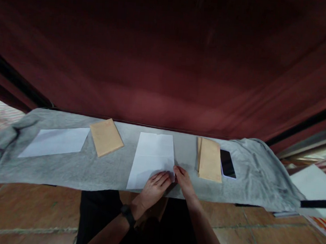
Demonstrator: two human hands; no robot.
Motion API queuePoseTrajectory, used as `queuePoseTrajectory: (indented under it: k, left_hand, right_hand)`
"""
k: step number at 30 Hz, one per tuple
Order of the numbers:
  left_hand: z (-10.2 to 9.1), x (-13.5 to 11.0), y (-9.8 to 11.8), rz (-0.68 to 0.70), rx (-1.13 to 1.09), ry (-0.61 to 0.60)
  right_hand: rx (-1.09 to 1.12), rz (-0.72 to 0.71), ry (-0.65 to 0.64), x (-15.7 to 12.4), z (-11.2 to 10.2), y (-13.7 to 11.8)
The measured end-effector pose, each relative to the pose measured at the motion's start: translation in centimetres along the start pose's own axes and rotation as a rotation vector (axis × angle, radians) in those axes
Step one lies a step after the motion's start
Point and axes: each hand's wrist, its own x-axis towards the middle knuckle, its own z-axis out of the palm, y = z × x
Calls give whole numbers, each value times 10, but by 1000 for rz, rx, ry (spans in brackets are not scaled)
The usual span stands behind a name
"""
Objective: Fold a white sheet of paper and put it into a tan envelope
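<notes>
A white sheet of paper [154, 151] with a crease across it lies in front of me on the grey cloth. My left hand [156, 185], a dark watch at its wrist, rests flat on the sheet's near right part with fingers stretched out. At the sheet's right edge, my right hand [182, 178] pinches the paper between thumb and fingers; the fingertips are partly hidden. To the right is a small stack of brown envelopes [210, 159]. On the left, another brown envelope [107, 137] lies at an angle beside a white sheet [55, 142].
A phone [227, 164] lies right of the envelope stack. The long narrow table is covered with grey cloth [71, 173]. Behind it hangs a dark red curtain [166, 77]. White paper [314, 186] sits beyond the table's right end, near a black bar [318, 204].
</notes>
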Motion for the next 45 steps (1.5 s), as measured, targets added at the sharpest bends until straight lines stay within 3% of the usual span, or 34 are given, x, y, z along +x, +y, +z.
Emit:
queuePoseTrajectory:
  k: [3, 5, 12, 17, 24, 39, 45]
  left_hand:
    - [4, 3, 11, 47, -24, 12]
    - [3, 1, 10, 31, -30, 8]
    - [-6, -18, -20, -80, 48, -56]
    - [-6, -18, -22, -100, 108, -92]
    - [-2, -10, -37, -186, 152, -67]
    - [3, 7, -54, -373, 149, -37]
    - [4, 14, -57, -400, 170, -41]
  right_hand:
    - [-171, -176, 93, 4, 0, 5]
    - [-236, -217, 142, 6, -6, 10]
    - [-299, -214, 208, 17, -21, 22]
    - [-358, -229, 262, 18, -16, 19]
    - [-628, -294, 345, 1, -8, 16]
    - [-401, -265, 469, 9, 2, 13]
    - [-739, -287, 440, -1, -7, 5]
